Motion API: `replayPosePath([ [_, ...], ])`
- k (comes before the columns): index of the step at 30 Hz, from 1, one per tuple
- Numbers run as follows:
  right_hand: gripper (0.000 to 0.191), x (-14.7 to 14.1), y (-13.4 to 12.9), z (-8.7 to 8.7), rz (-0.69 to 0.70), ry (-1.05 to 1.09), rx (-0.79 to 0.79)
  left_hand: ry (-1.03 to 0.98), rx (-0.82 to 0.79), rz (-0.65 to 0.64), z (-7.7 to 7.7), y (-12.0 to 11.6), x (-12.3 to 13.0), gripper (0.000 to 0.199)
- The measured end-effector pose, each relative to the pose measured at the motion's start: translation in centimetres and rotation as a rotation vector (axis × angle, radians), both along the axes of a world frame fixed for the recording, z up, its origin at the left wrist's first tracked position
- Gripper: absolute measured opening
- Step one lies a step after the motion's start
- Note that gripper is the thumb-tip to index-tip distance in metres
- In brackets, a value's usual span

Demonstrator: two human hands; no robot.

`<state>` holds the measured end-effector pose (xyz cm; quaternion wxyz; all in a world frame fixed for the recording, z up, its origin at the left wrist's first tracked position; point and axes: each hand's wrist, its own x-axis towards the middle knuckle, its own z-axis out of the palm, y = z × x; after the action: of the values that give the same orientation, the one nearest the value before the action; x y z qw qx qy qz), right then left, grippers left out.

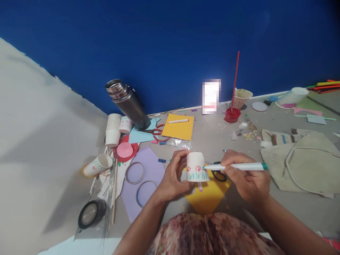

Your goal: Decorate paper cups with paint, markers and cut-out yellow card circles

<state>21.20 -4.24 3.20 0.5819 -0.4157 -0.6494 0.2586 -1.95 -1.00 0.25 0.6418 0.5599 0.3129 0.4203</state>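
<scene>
My left hand [175,177] is closed around a white paper cup [197,161], held upside down with its wide rim downward. Red flower-like marks and green grass-like strokes run around the cup's lower part. Between the fingers of my right hand [248,179] is a white marker [244,166] with a green end. Its tip points left and meets, or nearly meets, the cup's right side. Beneath the cup lies a yellow paper sheet [209,198]. Black-handled scissors [219,176] are partly hidden behind the marker and my right hand.
At left are a dark flask [130,104], stacked paper cups [113,131], purple paper [146,163], tape rings [135,173] and a black tape roll [90,215]. Red-handled scissors [156,132] lie near another yellow sheet [183,129]. A cloth bag [313,166] lies right; a red pot [232,116] stands behind.
</scene>
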Motion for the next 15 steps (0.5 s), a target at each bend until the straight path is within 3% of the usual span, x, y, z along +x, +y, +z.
replayPosePath([
  [15, 0.013, -0.01, 0.18, -0.17, 0.034, -0.105, -0.044, 0.159, 0.144, 0.009, 1.07, -0.17, 0.17, 0.078],
])
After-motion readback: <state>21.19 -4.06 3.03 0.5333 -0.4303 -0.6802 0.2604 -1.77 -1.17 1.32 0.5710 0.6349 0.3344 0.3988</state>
